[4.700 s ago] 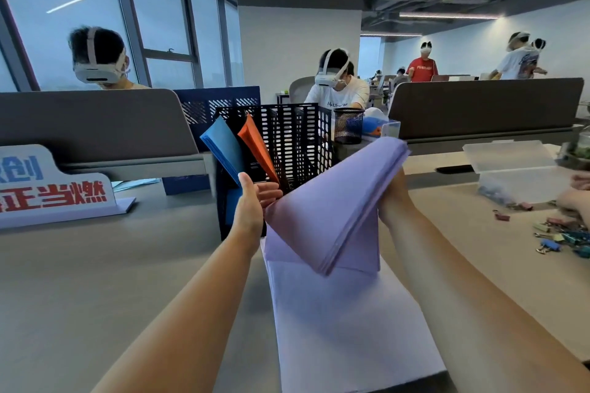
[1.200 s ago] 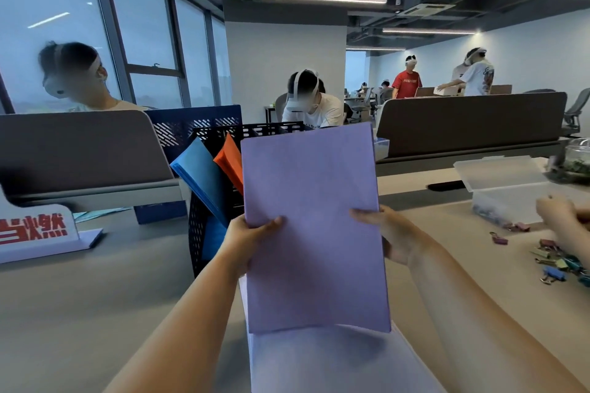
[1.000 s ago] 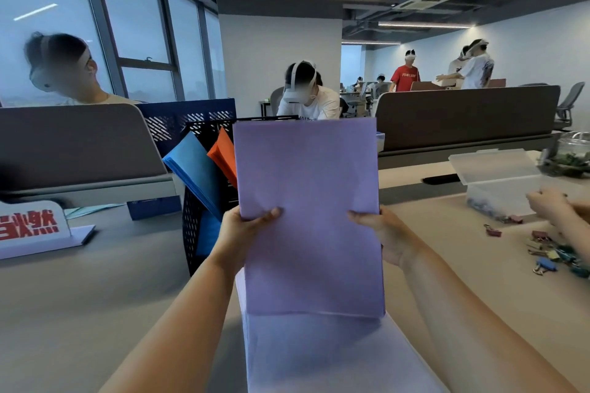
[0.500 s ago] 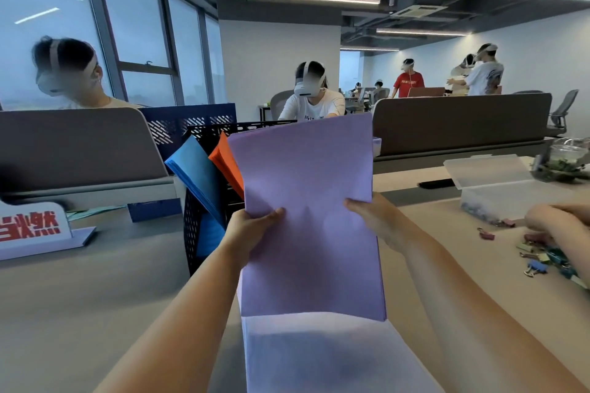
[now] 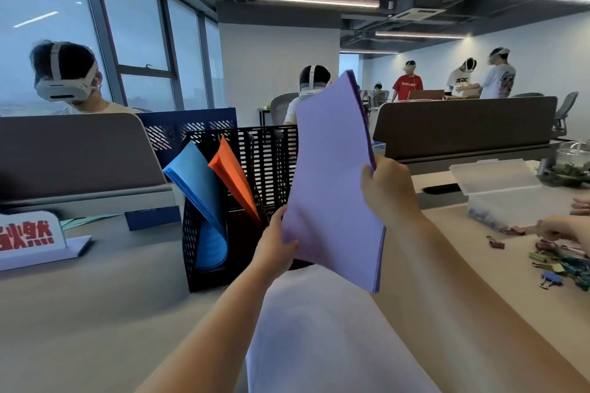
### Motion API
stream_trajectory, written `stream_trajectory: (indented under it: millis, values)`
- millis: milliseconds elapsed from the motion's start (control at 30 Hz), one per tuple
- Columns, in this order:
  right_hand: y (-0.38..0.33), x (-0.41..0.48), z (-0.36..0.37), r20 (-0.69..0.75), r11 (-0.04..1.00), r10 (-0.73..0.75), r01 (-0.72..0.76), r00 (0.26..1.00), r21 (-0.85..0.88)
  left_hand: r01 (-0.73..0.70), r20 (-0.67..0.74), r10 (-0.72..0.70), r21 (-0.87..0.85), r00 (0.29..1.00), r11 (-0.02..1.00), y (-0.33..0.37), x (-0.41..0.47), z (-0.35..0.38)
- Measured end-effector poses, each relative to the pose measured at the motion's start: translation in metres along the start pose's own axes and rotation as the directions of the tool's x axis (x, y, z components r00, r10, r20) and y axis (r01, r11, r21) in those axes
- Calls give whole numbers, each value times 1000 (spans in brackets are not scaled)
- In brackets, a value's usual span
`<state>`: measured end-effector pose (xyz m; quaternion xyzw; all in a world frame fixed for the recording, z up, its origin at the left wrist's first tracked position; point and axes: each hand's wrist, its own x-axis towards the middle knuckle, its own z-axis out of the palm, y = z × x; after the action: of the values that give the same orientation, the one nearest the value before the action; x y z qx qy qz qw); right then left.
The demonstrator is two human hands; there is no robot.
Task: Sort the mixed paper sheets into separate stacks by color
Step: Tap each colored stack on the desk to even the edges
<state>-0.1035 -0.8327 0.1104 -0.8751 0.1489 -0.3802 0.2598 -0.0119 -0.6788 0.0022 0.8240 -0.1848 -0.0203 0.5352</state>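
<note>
Purple sheets (image 5: 332, 175) upright, gripped by left hand (image 5: 276, 247), right hand (image 5: 384, 190)

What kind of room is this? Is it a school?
Most likely a shared open office, not a school: long desks split by grey divider screens, swivel office chairs at the back, and a black mesh file rack holding blue paper and orange paper.

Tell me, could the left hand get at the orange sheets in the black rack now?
Likely yes, once freed: the left hand grips the purple stack with the right hand, but the orange sheets stand just beside it with nothing between.
</note>
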Motion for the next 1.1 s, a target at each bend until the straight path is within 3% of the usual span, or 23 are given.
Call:
stream_trajectory:
  millis: [67, 133, 233, 300, 400, 633, 833, 967, 1100]
  values:
    - [-10, 4, 7, -65, 998, -59, 58, 996, -7, -147, -37, 152, 122, 988, 982, 5, 4, -2]
    - [-20, 11, 18, -109, 995, -96, 95, 989, -9, -200, -50, 220, 259, 974, 945, 9, 12, -6]
    - [-31, 22, 34, -143, 993, -116, 114, 983, -22, -124, -10, 167, 631, 986, 766, 15, 28, -14]
    - [-34, 31, 44, -176, 992, -129, 129, 976, -14, -125, 43, 134, 714, 990, 689, 18, 44, -19]
    - [-35, 42, 62, -191, 993, -114, 117, 975, 6, -170, 115, 126, 701, 985, 692, 16, 65, -22]
    - [-32, 64, 128, -87, 996, -84, 86, 993, 13, -84, -97, 193, 654, 976, 752, -19, 81, -40]
    - [-35, 68, 178, -38, 995, 19, -15, 999, 95, -112, -110, 200, 535, 974, 838, -25, 82, -48]
    - [-36, 66, 206, 8, 967, 159, -157, 987, 200, -18, -125, 76, 410, 989, 912, -27, 93, -56]
    - [-37, 69, 225, 37, 872, 253, -244, 967, 424, 24, -22, -16, 419, 1000, 908, -32, 103, -58]
